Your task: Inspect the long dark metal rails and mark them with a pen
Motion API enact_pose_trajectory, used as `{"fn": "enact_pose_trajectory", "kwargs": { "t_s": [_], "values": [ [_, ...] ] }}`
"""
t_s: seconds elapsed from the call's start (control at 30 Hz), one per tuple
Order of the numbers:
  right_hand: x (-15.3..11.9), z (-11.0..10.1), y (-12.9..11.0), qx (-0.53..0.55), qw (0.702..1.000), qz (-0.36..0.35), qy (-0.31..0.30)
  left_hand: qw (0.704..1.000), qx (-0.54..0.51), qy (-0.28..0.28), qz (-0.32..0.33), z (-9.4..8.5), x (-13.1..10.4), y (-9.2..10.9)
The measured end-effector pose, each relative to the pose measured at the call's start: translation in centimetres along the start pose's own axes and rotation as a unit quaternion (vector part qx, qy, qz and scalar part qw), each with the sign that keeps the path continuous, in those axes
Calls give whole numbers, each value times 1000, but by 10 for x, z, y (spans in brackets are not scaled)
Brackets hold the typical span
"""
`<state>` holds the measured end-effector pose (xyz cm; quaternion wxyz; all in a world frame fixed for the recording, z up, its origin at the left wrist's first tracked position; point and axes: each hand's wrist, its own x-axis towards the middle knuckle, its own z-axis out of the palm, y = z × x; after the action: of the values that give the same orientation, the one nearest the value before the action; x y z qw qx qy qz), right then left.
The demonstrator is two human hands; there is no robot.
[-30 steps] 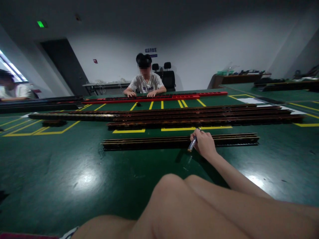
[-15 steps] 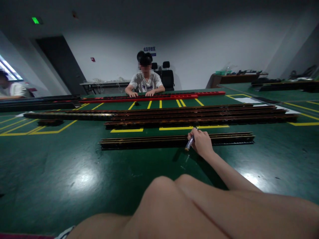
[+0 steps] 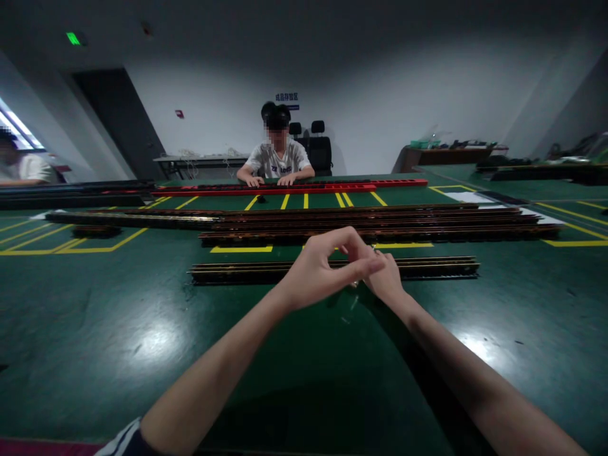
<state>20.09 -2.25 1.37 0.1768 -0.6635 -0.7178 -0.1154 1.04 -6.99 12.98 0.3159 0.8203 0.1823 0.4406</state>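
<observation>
My right hand (image 3: 386, 278) is closed around a small metallic tool (image 3: 354, 284), at the near bundle of dark strips with gold edges (image 3: 247, 270). Most of the tool is hidden behind my left hand. My left hand (image 3: 327, 269) is raised over the same bundle, its fingers curved and its thumb stretched out toward my right hand. The thumb tip overlaps my right hand in the view; whether they touch is unclear. Between the left fingers and thumb a gap shows, with nothing seen in it.
Beyond lies a wider stack of dark strips (image 3: 380, 223) on the green table (image 3: 118, 335). Across it, a person (image 3: 280, 158) rests both hands by a long red strip (image 3: 399, 183). Another person (image 3: 28, 166) is at far left. Dark strips (image 3: 71, 195) lie there too.
My left arm has swung from the near foreground, and my left hand now reaches forward beside my right hand. The right hand stays at the near bundle with the tool.
</observation>
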Motion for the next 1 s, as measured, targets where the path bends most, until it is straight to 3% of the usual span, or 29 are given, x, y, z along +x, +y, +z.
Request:
{"fn": "enact_pose_trajectory", "kwargs": {
  "t_s": [0.07,0.17,0.3,0.4,0.63,0.8,1.0],
  "values": [
    [2,2,1,-3,1000,14,7,994,107,14,-18,-1,2,-36],
    [3,5,3,-1,1000,9,23,957,285,-36,-49,-8,-4,-78],
    [4,9,6,3,999,-11,46,910,391,-56,-123,-23,-17,-106],
    [4,9,10,2,999,-11,36,894,410,-30,-179,-36,-28,-117],
    [4,12,40,-12,998,-13,64,867,452,4,-208,-52,-49,-137],
    [3,12,69,-38,997,23,63,835,498,-46,-228,-57,-58,-140],
    [2,13,90,-42,994,55,79,820,524,-106,-205,-65,-62,-141]
  ]
}}
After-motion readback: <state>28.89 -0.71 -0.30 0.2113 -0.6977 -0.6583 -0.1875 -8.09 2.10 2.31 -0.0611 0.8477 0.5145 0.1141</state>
